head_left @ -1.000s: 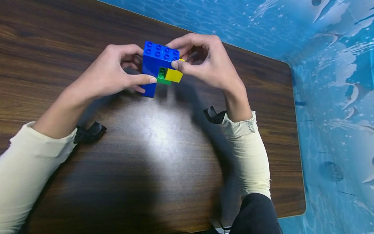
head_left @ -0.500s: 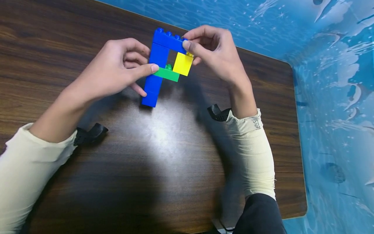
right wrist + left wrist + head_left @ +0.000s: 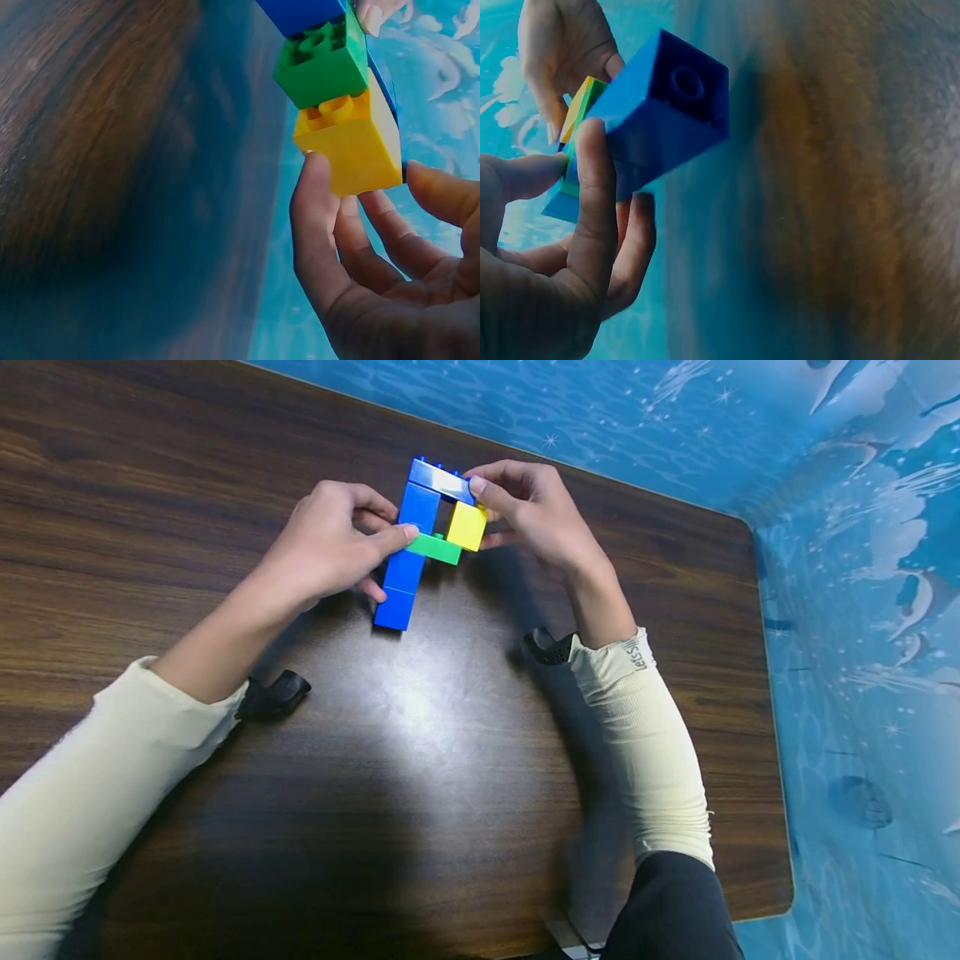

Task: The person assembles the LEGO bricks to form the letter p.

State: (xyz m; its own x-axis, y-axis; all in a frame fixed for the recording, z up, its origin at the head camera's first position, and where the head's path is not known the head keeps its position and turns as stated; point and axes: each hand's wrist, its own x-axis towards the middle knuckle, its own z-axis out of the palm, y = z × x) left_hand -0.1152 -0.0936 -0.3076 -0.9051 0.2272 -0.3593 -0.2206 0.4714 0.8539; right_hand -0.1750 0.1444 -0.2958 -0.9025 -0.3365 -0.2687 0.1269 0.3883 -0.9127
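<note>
Both hands hold one toy building-brick assembly between them over the far part of the table. Its tall side is a column of blue bricks (image 3: 405, 571), with a long blue brick (image 3: 442, 482) across the top, studs up. A green brick (image 3: 437, 549) juts from the column, and a yellow brick (image 3: 467, 527) sits between it and the top brick's right end. My left hand (image 3: 337, 539) grips the column, thumb on the green brick's end. The right hand (image 3: 536, 514) pinches the top right corner; its fingers (image 3: 311, 225) reach the yellow brick. The column's hollow underside (image 3: 686, 82) shows in the left wrist view.
The dark wood-grain table (image 3: 450, 860) lies beneath the hands. A blue sea-patterned wall (image 3: 862, 652) borders its far and right edges. Black wrist devices (image 3: 273, 695) stick out from the pale sleeves (image 3: 648, 743).
The assembly has tipped from showing its studded top to showing its side, rising and then dropping back a little. The left forearm has moved right; both hands keep their hold.
</note>
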